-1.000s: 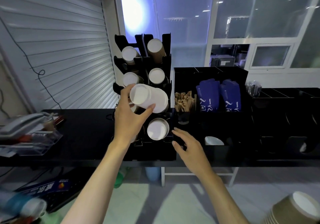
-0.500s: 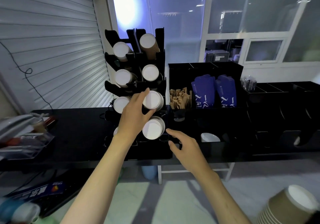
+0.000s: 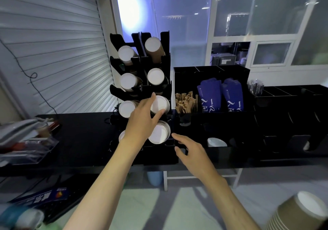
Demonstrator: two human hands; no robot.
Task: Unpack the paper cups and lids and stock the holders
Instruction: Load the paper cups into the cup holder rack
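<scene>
- Far left, a clear tray (image 3: 28, 149) of clutter sits on the black counter (image 3: 85, 137), with a ribbed roller shutter (image 3: 49, 43) on the wall behind it.
- Left of centre, the black cup holder rack (image 3: 140, 61) stands on the counter; its tilted slots show the white bottoms of stacked cups in two columns.
- The left hand (image 3: 142, 123) is at the third slot down in the right column, index finger along the left edge and thumb under the white base of the cup stack (image 3: 158, 104), which sits in that slot. The fingers are fairly straight, so I judge it a light pinch, pressing the stack home.
- Paper cups of this sort are light and thin-walled; the sides would crush under a hard squeeze, and nested ones tend to slide apart. The stiff rolled base, or a loose wrap round the whole stack, looks the safest hold.
- Just below, another stack (image 3: 158, 134) fills the bottom right slot.
- The right hand (image 3: 190, 151) hovers near the rack's lower right corner, fingers spread and relaxed, holding nothing.
- Right of the rack, an organiser (image 3: 211, 70) holds brown stirrers (image 3: 186, 102) and blue packets (image 3: 220, 94); a white lid (image 3: 216, 142) shows in a lower compartment.
- Near right corner, a brown cup stack (image 3: 298, 213) waits, likely the next to load.
</scene>
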